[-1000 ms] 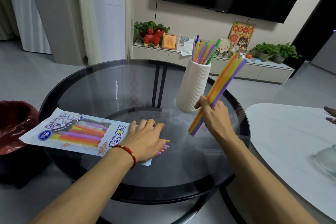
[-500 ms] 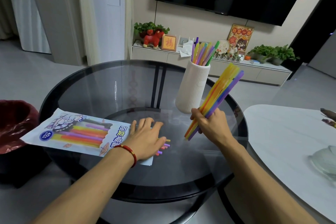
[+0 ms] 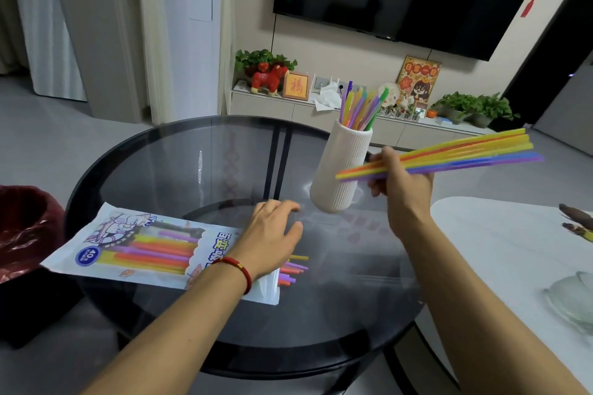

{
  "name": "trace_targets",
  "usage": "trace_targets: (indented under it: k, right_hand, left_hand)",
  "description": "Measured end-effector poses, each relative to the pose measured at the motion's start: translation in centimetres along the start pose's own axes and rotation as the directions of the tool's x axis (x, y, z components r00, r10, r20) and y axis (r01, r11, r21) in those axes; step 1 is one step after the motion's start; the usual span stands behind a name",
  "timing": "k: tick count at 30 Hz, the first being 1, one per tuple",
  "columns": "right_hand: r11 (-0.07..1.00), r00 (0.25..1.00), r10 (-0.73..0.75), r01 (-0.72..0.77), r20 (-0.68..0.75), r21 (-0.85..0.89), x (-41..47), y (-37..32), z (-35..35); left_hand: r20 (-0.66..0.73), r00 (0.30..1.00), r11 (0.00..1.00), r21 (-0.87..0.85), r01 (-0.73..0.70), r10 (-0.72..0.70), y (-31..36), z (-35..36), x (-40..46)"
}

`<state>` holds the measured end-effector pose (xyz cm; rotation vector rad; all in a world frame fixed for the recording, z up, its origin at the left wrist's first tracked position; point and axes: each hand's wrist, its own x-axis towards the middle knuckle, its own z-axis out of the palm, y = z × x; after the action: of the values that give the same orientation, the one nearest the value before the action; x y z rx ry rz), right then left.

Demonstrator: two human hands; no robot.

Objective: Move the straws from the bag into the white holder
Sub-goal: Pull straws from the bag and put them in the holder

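Straws [image 3: 449, 155] gripped in the right hand [image 3: 399, 183] have swung flat beside the holder [image 3: 345, 167], ready for insertion; relaxed left hand [image 3: 272, 234] steadies the bag [image 3: 134, 244].

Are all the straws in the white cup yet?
Not yet. Some straws already stand in the white holder. The right hand grips another bunch, lying nearly level beside it. More straws poke out of the bag, which the left hand rests on.
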<state>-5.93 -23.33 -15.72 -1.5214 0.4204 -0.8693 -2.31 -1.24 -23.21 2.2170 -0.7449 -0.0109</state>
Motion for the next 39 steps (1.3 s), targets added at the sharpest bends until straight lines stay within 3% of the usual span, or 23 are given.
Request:
trace_targets:
  k: [4, 6, 8, 11, 16, 20, 27, 32, 39]
  right_hand:
    - [0.971, 0.988, 0.067, -0.032, -0.139, 0.237, 4.4, -3.0, 2.5]
    - [0.985, 0.980, 0.003, 0.032, -0.199, 0.169, 6.0, -4.0, 3.5]
    - [0.992, 0.963, -0.126, 0.118, -0.237, -0.046, 7.0, -4.7, 4.2]
    - [0.904, 0.965, -0.234, 0.172, -0.118, -0.391, 7.7, -5.1, 5.0]
    - [0.757, 0.987, -0.115, 0.161, 0.114, -0.634, 8.1, -5.9, 5.9]
    - [0.753, 0.989, -0.064, 0.133, 0.131, -0.645, 8.3, -6.9, 6.1]
    - [0.650, 0.918, -0.386, 0.344, 0.096, -0.678, 8.3, -8.5, 6.0]
    - [0.620, 0.803, -0.565, 0.564, 0.189, -0.545, 7.8, -9.2, 5.8]
    - [0.533, 0.848, -0.402, 0.523, 0.345, -0.665, 8.2, -7.4, 6.3]
  left_hand:
    - [-0.022, 1.000, 0.999, -0.040, -0.006, 0.005, 0.7, -0.4, 0.2]
    - [-0.034, 0.999, 0.999, -0.047, -0.009, 0.007, 0.7, -0.6, 0.2]
    - [-0.035, 0.999, 0.999, -0.043, -0.016, 0.015, 0.8, -0.6, 0.1]
    - [-0.033, 0.999, 0.999, -0.033, -0.033, 0.032, 1.0, -0.7, 0.1]
    - [-0.028, 0.999, 0.999, -0.015, -0.033, 0.033, 1.3, -0.9, 0.1]
    - [-0.020, 1.000, 1.000, -0.006, -0.022, 0.022, 1.5, -1.0, 0.0]
    - [-0.020, 1.000, 1.000, 0.016, -0.017, 0.018, 1.5, -1.2, -0.1]
    - [-0.006, 1.000, 1.000, 0.026, 0.000, 0.000, 1.5, -1.1, -0.1]
    - [0.002, 1.000, 0.999, 0.035, 0.000, 0.000, 2.0, -1.0, -0.1]
